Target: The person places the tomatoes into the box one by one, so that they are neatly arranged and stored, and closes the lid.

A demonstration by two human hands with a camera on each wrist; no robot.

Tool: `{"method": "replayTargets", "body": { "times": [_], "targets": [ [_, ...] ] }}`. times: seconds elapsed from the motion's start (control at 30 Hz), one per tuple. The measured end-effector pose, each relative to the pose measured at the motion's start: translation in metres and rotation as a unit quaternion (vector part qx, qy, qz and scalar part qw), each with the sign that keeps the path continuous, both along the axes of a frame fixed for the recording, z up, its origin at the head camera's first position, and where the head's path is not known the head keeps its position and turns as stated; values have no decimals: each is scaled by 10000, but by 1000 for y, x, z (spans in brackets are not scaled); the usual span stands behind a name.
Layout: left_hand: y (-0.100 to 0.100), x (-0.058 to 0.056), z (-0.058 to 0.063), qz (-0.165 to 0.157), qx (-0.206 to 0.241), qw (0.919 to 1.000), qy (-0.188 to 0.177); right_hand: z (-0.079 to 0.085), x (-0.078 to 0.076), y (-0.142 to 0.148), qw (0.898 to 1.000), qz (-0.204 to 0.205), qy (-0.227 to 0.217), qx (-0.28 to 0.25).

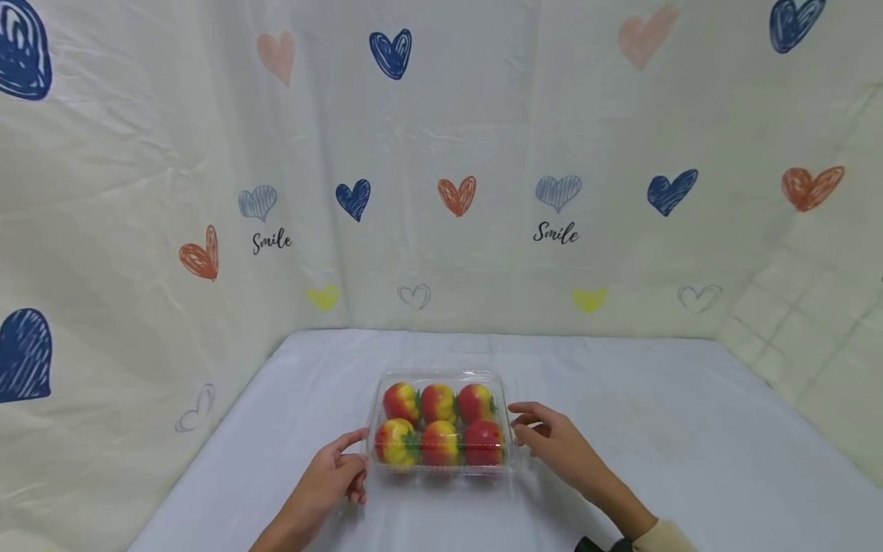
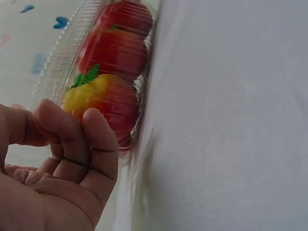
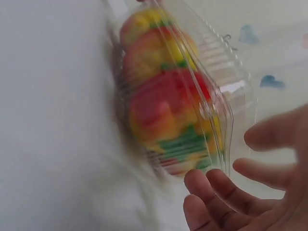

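A clear plastic clamshell box [image 1: 441, 469] lies on the white-covered table, its lid down. Inside it, in two rows, are several red-and-yellow fruits [image 1: 439, 443], some with green leaves; their exact kind I cannot tell. My left hand [image 1: 329, 477] is at the box's left side, index finger reaching to the edge and the other fingers loosely bent. On the opposite side, my right hand [image 1: 555, 445] has its relaxed fingertips close to the box wall. The right wrist view shows the right fingers [image 3: 231, 192] spread beside the box. Whether either hand touches it is unclear.
The white cloth [image 1: 621, 399] covers the table around the box. Behind and to the left hangs a pale curtain [image 1: 483, 115] printed with hearts and the word "Smile". A dark band [image 1: 600, 544] and a beige sleeve [image 1: 664, 537] show at the right forearm.
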State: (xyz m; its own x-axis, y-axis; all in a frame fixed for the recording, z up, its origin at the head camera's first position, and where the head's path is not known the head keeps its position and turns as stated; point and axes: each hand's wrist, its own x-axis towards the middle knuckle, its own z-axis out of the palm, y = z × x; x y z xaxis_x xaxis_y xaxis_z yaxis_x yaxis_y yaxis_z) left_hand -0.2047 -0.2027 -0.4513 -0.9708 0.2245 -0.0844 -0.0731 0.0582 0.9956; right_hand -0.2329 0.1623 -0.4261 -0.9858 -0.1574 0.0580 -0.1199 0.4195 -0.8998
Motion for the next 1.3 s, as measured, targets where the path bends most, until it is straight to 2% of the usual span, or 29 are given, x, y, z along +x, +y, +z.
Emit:
{"method": "replayTargets", "body": {
  "times": [0.17,0.33,0.5,0.73,1.07,1.3],
  "targets": [
    [-1,1,1,-13,-36,10000,-29,-3,20,2,9980,542,-90,-327],
    [0,1,-1,-40,-52,10000,-43,-13,30,-1,9944,657,-396,-721],
    [-2,0,-4,-29,-56,9999,-80,-19,36,-6,9918,564,-641,-946],
    [-4,0,-5,-60,-6,10000,-61,-19,40,-16,9896,193,-905,-1104],
    [-5,-1,-1,-73,-45,10000,0,-24,38,-22,9908,-217,-722,-1124],
    [-6,1,-4,-58,-53,10000,9,-28,41,-22,9891,-118,-664,-1309]
  ]
}}
